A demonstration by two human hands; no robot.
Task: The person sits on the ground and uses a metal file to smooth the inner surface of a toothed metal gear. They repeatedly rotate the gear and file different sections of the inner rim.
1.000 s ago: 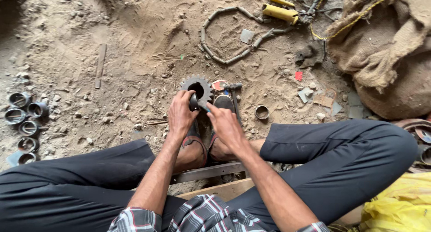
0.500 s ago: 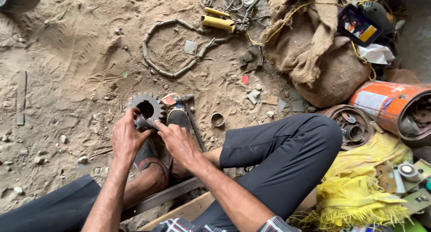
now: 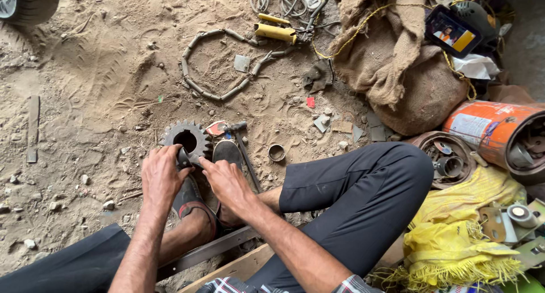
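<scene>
Sprocket gear (image 3: 185,138) stands on the sandy floor (image 3: 85,100) just past your shoes, and looks heavy, rigid steel with sharp teeth; grip its hub, not the rim. Your left hand (image 3: 160,176) and right hand (image 3: 227,182) pinch a small dark tool at its bore. Open floor lies left; metal ring (image 3: 276,152) and clutter crowd the right

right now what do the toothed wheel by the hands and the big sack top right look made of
The toothed wheel looks like metal, probably steel: dull dark grey, grimy, with crisp cut teeth and a round bore. The sack looks like jute or burlap: coarse brown open weave, limp folds, frayed edges. Neither can be confirmed from looks alone.
</scene>
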